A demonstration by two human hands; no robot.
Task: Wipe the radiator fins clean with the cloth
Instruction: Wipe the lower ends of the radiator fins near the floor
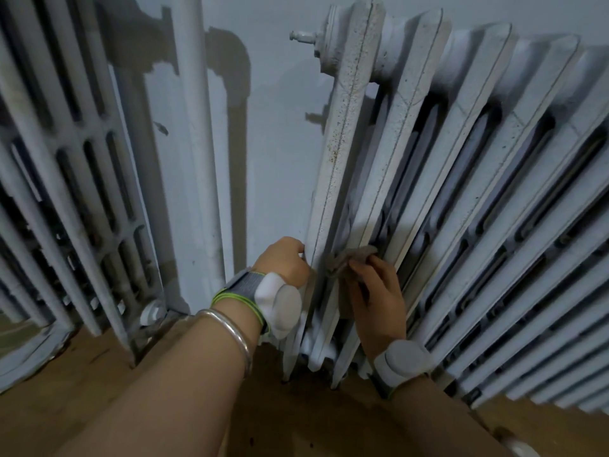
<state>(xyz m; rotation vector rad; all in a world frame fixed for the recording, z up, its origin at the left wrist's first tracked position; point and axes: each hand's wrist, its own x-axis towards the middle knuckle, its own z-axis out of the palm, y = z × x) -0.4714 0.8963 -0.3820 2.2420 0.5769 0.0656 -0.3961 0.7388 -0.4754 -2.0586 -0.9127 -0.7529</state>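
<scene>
**Inspector:** Nearest first. The left hand [283,262]?

**Assistant:** It reaches in over the floor [66,390], with a bangle [230,328] on the forearm. The fingers are curled round the outer edge of the end fin [342,143], low down. I judge it a steadying hold.

**Inspector:** And the right hand [379,288]?

**Assistant:** Just beside it, on the other side of that fin. Its fingers are bent and pinch a grey cloth [351,258], pressing it to the radiator [461,159] between the end fin and the next one. That is near the foot.

**Inspector:** Which way does the work lie from there?

**Assistant:** Upward. The fins run long and narrow from the floor to the top, leaning right in this view, and nearly all their length is above the cloth. Rust-coloured specks show along the end fin's ridge. The other fins stand in a row to the right — the cloth hand's side.

**Inspector:** So what does the coming move turn on?

**Assistant:** In my judgement, keeping the stroke in line with the fin rather than across it. The right hand is the one placed to do that.

**Inspector:** Beyond that?

**Assistant:** A pipe [194,143] to the left and a patchy wall [270,127] behind.
</scene>
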